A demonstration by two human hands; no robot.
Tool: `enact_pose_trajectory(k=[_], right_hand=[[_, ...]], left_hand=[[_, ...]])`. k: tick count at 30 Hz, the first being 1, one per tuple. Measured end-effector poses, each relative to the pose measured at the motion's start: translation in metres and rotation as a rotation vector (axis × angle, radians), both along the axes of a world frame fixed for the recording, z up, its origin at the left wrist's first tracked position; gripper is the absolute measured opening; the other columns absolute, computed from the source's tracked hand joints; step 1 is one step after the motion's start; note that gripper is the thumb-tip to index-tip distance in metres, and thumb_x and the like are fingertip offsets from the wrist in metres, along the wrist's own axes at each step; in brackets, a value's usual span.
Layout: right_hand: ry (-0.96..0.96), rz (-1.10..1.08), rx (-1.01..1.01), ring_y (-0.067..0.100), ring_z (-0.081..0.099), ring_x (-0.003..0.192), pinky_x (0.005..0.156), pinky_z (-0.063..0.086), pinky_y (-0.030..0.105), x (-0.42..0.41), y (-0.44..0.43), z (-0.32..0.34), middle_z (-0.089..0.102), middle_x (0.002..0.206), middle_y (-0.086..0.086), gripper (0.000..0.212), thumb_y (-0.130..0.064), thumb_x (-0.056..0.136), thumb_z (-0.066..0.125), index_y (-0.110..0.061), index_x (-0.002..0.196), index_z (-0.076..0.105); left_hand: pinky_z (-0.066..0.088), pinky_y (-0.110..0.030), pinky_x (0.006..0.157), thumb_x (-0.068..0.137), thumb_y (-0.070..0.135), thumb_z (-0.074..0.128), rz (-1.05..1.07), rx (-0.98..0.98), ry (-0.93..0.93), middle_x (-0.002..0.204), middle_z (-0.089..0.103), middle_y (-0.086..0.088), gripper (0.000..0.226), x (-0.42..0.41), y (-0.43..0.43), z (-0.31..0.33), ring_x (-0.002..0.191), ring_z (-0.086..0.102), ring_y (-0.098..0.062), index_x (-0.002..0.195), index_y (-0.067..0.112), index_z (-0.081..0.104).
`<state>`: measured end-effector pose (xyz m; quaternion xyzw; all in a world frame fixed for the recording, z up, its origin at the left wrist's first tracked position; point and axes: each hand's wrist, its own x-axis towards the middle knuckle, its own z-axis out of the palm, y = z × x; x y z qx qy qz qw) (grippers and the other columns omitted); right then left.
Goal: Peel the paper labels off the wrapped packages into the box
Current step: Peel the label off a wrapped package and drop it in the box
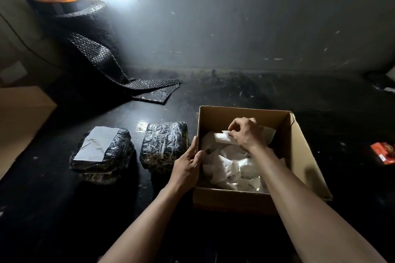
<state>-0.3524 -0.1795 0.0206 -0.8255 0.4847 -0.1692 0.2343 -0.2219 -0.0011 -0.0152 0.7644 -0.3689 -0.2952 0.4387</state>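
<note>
1. The right hand [245,134] pinches a white peeled paper label [224,137] over the open brown cardboard box [299,145], likely to drop it inside.
2. The left hand [188,166] grips the box's wall, apparently steadying it.
3. One black wrapped package [102,153] keeps its label; it sits beside the box.

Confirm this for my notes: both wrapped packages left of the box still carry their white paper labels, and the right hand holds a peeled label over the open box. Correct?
Not quite. In the head view only the far-left package still carries a white label; the package beside the box shows bare wrap on top. The right hand does hold a peeled label over the open box.
</note>
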Motion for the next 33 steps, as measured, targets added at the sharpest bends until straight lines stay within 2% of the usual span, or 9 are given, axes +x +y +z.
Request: enact_pose_trajectory(k=[4, 7, 10, 17, 20, 22, 27, 31, 33], right_hand=[[-0.018, -0.017, -0.018, 0.023, 0.051, 0.112, 0.094, 0.045, 0.05, -0.0027, -0.0034, -0.0032, 0.065, 0.1, -0.002, 0.004, -0.027, 0.084, 0.074, -0.029, 0.08, 0.073], [-0.042, -0.019, -0.019, 0.023, 0.052, 0.112, 0.094, 0.046, 0.051, -0.0034, -0.0046, -0.0059, 0.066, 0.103, -0.001, 0.009, -0.024, 0.087, 0.069, -0.028, 0.086, 0.077], [-0.048, -0.023, 0.003, 0.026, 0.055, 0.112, 0.095, 0.047, 0.052, -0.0031, -0.0061, -0.0055, 0.069, 0.105, 0.003, 0.01, -0.024, 0.087, 0.068, -0.027, 0.091, 0.077], [-0.018, -0.054, -0.014, 0.02, 0.049, 0.108, 0.095, 0.044, 0.05, -0.0032, -0.0033, -0.0014, 0.059, 0.094, -0.006, 0.013, -0.027, 0.083, 0.074, -0.034, 0.072, 0.071], [-0.031, -0.046, -0.005, 0.025, 0.054, 0.109, 0.097, 0.044, 0.05, -0.0042, -0.0019, 0.0015, 0.053, 0.079, -0.015, 0.007, -0.025, 0.083, 0.075, -0.03, 0.081, 0.07], [-0.033, -0.032, -0.005, 0.025, 0.055, 0.109, 0.098, 0.044, 0.05, -0.0045, -0.0019, 0.0017, 0.044, 0.075, -0.019, 0.003, -0.028, 0.084, 0.075, -0.028, 0.087, 0.073], [-0.036, 0.023, -0.017, 0.023, 0.051, 0.111, 0.094, 0.046, 0.047, -0.0015, -0.0059, -0.0049, 0.064, 0.097, -0.004, 0.007, -0.035, 0.087, 0.07, -0.033, 0.083, 0.076], [0.019, 0.004, -0.093, 0.023, 0.06, 0.108, 0.093, 0.044, 0.044, 0.0, -0.0076, -0.0058, 0.072, 0.096, -0.002, 0.008, -0.04, 0.089, 0.069, -0.033, 0.088, 0.068], [0.028, 0.001, -0.12, 0.023, 0.063, 0.101, 0.088, 0.044, 0.041, 0.0015, -0.0093, -0.0071, 0.071, 0.091, -0.004, 0.017, -0.041, 0.085, 0.072, -0.03, 0.086, 0.06]], left_hand=[[0.035, 0.004, 0.075, 0.1, 0.039, 0.054, 0.011, -0.021, 0.033, 0.146, 0.055, 0.008, 0.052, -0.0003, 0.0009, -0.0006, 0.12, 0.048, 0.004, 0.148, 0.052, 0.036], [0.038, -0.004, 0.083, 0.1, 0.039, 0.054, 0.015, -0.033, 0.05, 0.147, 0.054, 0.011, 0.052, -0.0004, 0.0012, -0.0013, 0.123, 0.049, 0.003, 0.147, 0.054, 0.037], [0.032, 0.008, 0.077, 0.1, 0.037, 0.055, 0.023, -0.035, 0.059, 0.148, 0.052, 0.012, 0.053, -0.0004, 0.0005, -0.0026, 0.121, 0.046, 0.007, 0.147, 0.052, 0.038], [0.034, 0.007, 0.075, 0.1, 0.038, 0.055, 0.029, -0.029, 0.049, 0.147, 0.055, 0.007, 0.053, 0.0006, -0.0017, -0.0069, 0.117, 0.047, 0.007, 0.148, 0.051, 0.037], [0.037, 0.006, 0.074, 0.1, 0.037, 0.055, 0.036, -0.032, 0.064, 0.142, 0.06, 0.005, 0.052, 0.0006, -0.0018, -0.0076, 0.107, 0.053, 0.007, 0.148, 0.049, 0.039], [0.036, 0.007, 0.073, 0.1, 0.037, 0.056, 0.038, -0.03, 0.065, 0.141, 0.061, 0.005, 0.052, 0.0007, -0.0022, -0.0085, 0.11, 0.052, 0.006, 0.148, 0.05, 0.039], [0.036, 0.007, 0.073, 0.099, 0.039, 0.057, 0.048, -0.02, 0.063, 0.14, 0.062, 0.006, 0.052, 0.001, -0.0025, -0.0093, 0.111, 0.053, 0.006, 0.147, 0.051, 0.04], [0.039, 0.004, 0.069, 0.099, 0.038, 0.058, 0.035, -0.019, 0.066, 0.125, 0.066, 0.015, 0.052, 0.0007, -0.0021, -0.0084, 0.081, 0.055, 0.02, 0.146, 0.051, 0.04], [0.041, 0.001, 0.07, 0.099, 0.038, 0.058, 0.032, -0.026, 0.077, 0.112, 0.063, 0.022, 0.052, 0.0006, -0.0015, -0.0091, 0.069, 0.052, 0.026, 0.146, 0.051, 0.04]])
